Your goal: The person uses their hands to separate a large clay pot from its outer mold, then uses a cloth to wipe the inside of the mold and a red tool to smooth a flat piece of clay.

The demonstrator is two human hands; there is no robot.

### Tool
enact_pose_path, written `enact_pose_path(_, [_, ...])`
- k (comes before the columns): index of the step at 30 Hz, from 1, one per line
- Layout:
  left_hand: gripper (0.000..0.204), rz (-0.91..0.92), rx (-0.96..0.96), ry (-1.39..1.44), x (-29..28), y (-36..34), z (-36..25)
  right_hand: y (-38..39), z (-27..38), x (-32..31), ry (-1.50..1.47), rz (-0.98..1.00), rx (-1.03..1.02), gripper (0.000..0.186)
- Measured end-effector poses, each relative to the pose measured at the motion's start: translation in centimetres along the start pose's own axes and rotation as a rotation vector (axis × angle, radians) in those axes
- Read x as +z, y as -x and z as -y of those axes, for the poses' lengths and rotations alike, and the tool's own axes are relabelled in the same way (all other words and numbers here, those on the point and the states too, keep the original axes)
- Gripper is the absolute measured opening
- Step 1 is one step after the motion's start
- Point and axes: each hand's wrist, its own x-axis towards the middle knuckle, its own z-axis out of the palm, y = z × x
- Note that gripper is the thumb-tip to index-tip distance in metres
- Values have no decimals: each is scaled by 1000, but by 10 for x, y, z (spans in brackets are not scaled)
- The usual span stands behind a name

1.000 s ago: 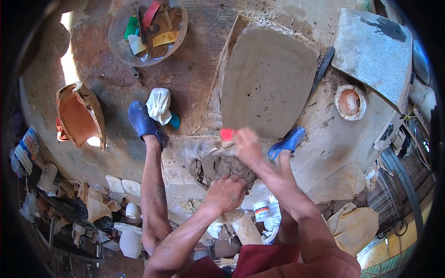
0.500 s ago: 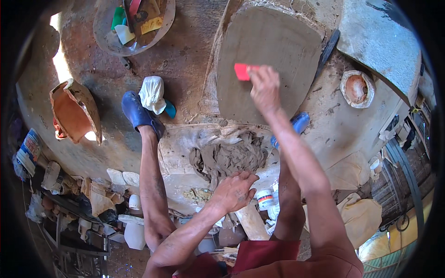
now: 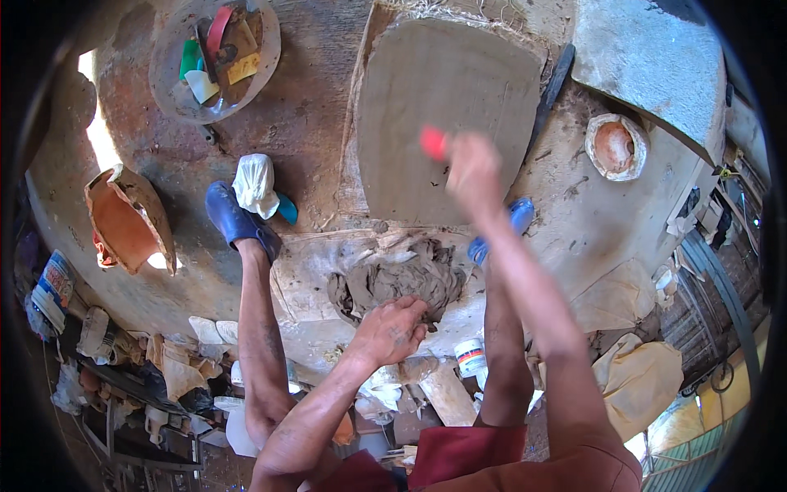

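Observation:
A flat, smooth grey-brown clay slab lies on a cloth-edged sheet in front of me. Over its right half is my right hand, blurred by motion and closed on a small red scraper. Whether the scraper touches the slab is hard to tell. A few dark specks show on the clay below it. My left hand is loosely curled at the near edge of a heap of torn clay scraps; anything inside its fingers is hidden.
At the far left stands a clear round tub with coloured scrapers. A white cloth bundle lies by my left blue shoe. Broken-rimmed clay vessels sit at left, and a dark bar lies along the slab's right side.
My right hand and the red scraper have moved slightly nearer to me over the slab. My left hand has shifted left, against the clay scraps. The whole view has also shifted a little.

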Motion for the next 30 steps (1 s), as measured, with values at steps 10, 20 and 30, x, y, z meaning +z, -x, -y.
enact_pose_path(10, [38,-22,42,118,12,-12,-11,-48,-46,8,109,2,-102,26])
enact_pose_path(20, [40,-45,38,56,-4,-15,-5,152,46,7,-114,367,-17,24])
enact_pose_path(30, [40,-7,-1,101,16,-31,-7,-140,-146,-39,181,-14,-96,14])
